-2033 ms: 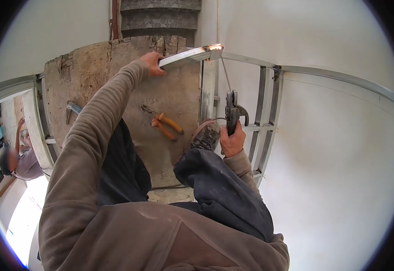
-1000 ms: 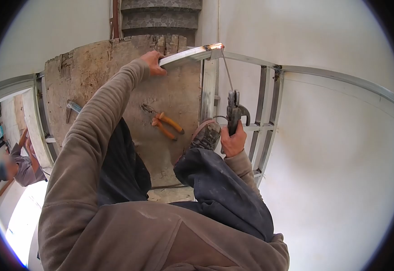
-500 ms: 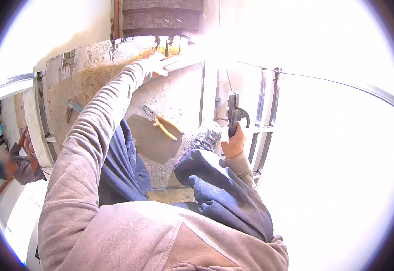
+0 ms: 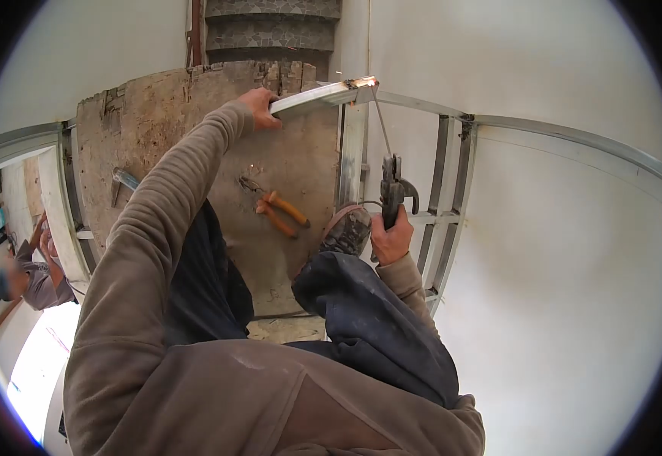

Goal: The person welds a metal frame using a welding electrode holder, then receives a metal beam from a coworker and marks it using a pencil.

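My left hand is closed around the near end of a pale metal tube. The tube's far end glows orange where it meets the metal frame, with a few sparks beside it. In my right hand is a dark welding electrode holder, gripped by its handle. A thin electrode runs up from its jaws, its tip at or very close to the glowing end; I cannot tell whether they touch. Orange-handled pliers lie on the worn board between my legs and the tube.
A hammer lies on the board's left side. My shoe stands beside the frame. Metal rails curve along the white wall at right. Stone-patterned steps are beyond the board. Another person is at far left.
The blinding white welding arc at the tube's far end has died down to a small orange glow, and the surroundings are visible again. Both hands have kept nearly the same place and grip.
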`<state>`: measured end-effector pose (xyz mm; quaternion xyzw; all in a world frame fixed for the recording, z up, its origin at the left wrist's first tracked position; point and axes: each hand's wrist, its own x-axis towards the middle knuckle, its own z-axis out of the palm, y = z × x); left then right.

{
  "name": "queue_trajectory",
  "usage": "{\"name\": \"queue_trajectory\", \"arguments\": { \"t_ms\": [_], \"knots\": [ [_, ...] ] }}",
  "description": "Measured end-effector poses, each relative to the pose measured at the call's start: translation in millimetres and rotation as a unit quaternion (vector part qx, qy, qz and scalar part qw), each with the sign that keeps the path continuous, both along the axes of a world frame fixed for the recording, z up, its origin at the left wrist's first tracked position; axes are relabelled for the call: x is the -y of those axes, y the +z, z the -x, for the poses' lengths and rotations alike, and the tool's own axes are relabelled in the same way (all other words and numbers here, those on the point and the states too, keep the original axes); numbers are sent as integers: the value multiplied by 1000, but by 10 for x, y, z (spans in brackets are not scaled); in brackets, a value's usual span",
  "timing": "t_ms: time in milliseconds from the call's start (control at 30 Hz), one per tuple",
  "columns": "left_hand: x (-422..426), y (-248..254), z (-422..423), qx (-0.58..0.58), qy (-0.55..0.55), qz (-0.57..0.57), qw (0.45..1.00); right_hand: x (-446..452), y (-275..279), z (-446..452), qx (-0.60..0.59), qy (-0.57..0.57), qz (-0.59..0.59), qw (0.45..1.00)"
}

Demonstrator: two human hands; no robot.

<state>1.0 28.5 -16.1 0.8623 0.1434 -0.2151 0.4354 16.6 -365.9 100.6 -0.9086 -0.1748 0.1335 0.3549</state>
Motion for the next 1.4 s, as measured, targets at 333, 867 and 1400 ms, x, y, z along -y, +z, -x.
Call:
{"name": "queue_trajectory", "arguments": {
  "t_ms": [333, 867, 1400],
  "knots": [
    [-6, 18, -10, 1, -3, 2, 1000, -12, 30, 18, 7, -11, -39, 999],
    [15, -4, -2, -20, 12, 15, 1000, 10, 37, 24, 5, -8, -30, 999],
    [30, 72, -16, -41, 19, 17, 999, 6, 36, 20, -5, -8, -26, 1000]
  ]
}}
